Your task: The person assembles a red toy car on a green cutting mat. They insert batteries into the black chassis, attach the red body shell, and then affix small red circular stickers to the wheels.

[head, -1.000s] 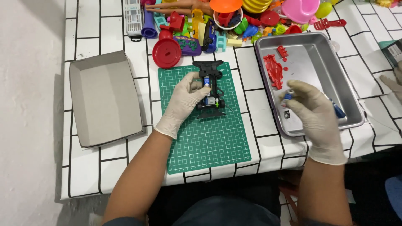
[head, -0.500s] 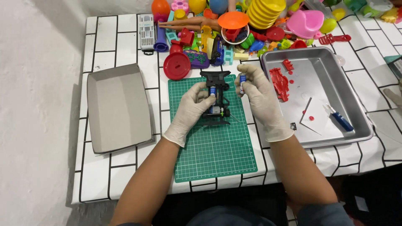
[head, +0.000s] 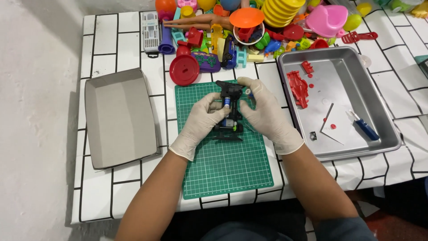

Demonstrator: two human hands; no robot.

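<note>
Left hand and right hand, both gloved, grip the black toy chassis from either side, steadying it over the green mat, its removed red parts kept in the tray.

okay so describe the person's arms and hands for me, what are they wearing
Both the left hand and the right hand wear thin, off-white disposable gloves, slightly wrinkled, each ending in a rolled cuff at the wrist. Above the cuffs the forearms are bare, with no watch, band or sleeve showing there. A bit of dark sleeve appears near the right elbow.
</note>
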